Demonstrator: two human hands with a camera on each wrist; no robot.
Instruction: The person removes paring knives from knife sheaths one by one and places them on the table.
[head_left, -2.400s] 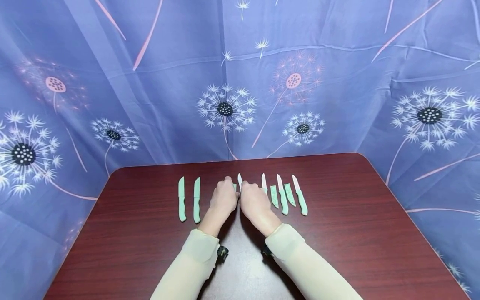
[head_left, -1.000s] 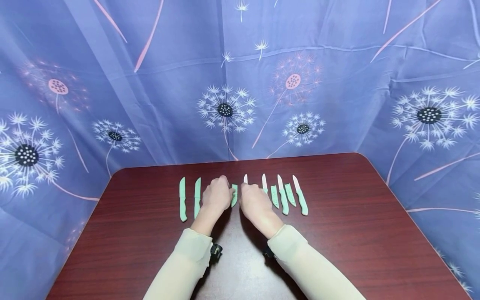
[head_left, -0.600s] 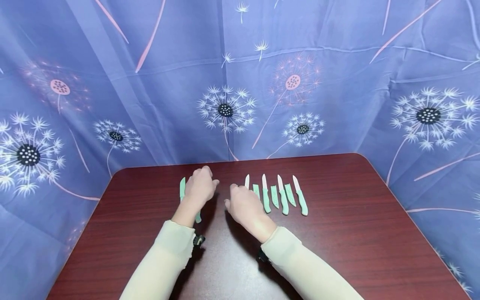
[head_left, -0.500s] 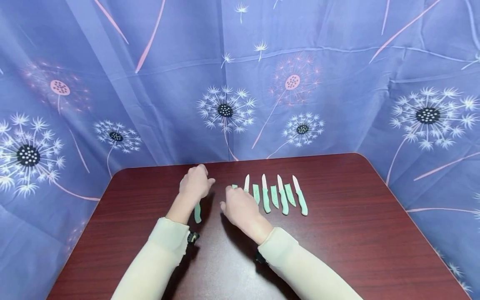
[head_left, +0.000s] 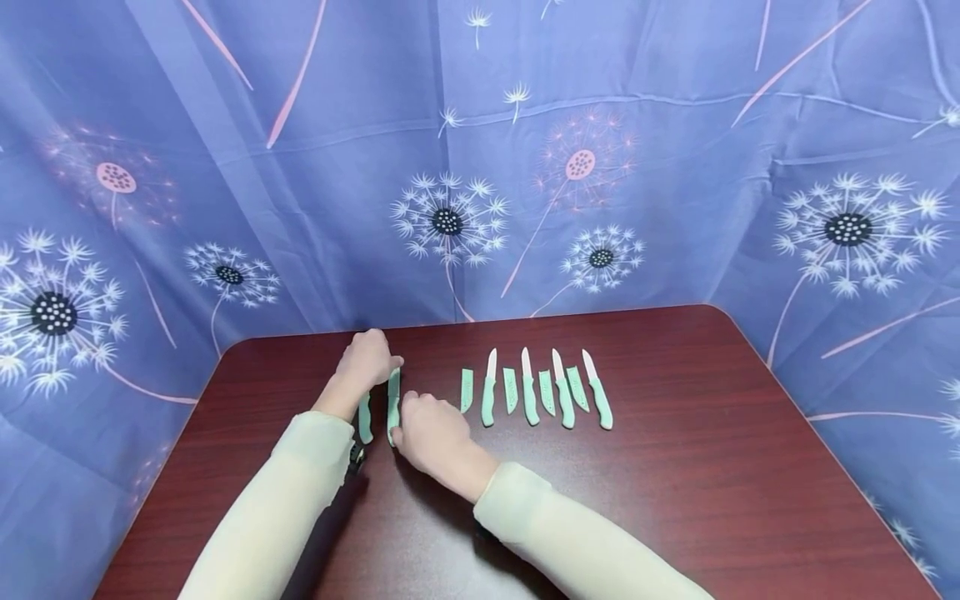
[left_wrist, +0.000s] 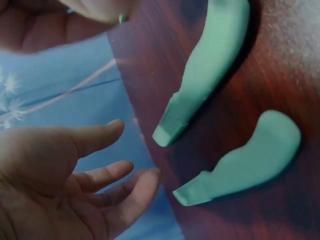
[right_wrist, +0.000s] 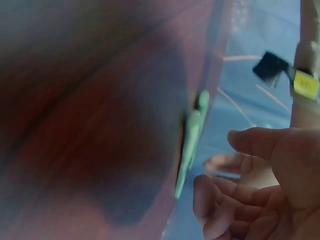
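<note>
In the head view my left hand (head_left: 365,362) is over the upper part of the leftmost sheathed green-handled knife (head_left: 365,421). Its fingers are extended and apart, gripping nothing, in the left wrist view. Beside it lies a second sheathed paring knife (head_left: 393,396), seen also as the nearer green knife (left_wrist: 207,65) in the left wrist view. My right hand (head_left: 433,433) is close to this second knife's handle end; its fingers are loosely bent and hold nothing in the right wrist view. Whether the right fingertips touch the handle is unclear.
To the right, several bare knives (head_left: 488,400) with white blades and green handles lie in a row, alternating with green sheaths (head_left: 467,390). The dark red table (head_left: 675,500) meets a blue dandelion-print cloth (head_left: 510,167) at its back edge.
Earlier both hands were at a middle knife and its sheath. They have let go, leaving the bare knife and sheath apart on the table, and moved left to the two sheathed knives.
</note>
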